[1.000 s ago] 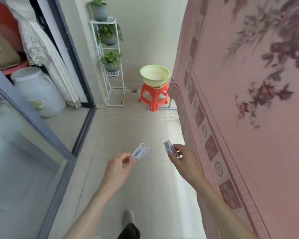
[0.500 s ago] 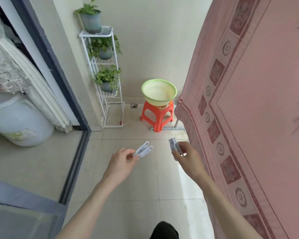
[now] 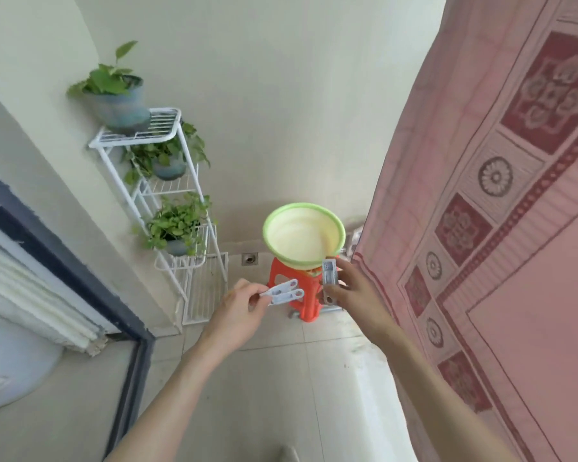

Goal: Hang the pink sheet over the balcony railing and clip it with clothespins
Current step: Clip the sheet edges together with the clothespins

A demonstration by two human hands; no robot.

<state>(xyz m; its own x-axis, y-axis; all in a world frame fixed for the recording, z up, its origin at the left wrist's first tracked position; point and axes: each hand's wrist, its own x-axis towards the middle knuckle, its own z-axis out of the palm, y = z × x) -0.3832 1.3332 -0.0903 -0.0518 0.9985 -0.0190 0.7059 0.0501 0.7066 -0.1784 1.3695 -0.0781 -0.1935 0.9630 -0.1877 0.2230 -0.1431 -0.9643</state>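
Observation:
The pink sheet (image 3: 514,248), patterned with dark red squares and rosettes, hangs down the whole right side of the view; the railing under it is hidden. My left hand (image 3: 237,310) pinches two pale grey clothespins (image 3: 286,292) that point to the right. My right hand (image 3: 354,291) grips another grey clothespin (image 3: 329,276) upright, a short way left of the sheet's hanging edge. Both hands are out in front of me at about the same height, close together.
A green-rimmed basin (image 3: 302,238) sits on an orange plastic stool (image 3: 301,295) against the far wall. A white wire plant stand (image 3: 167,208) with potted plants stands left of it. A dark sliding-door frame (image 3: 80,278) runs along the left. Tiled floor (image 3: 281,395) lies below.
My view has tilted upward and moved toward the far wall. Both hands have risen with the clothespins still held, and the right hand now overlaps the stool and basin.

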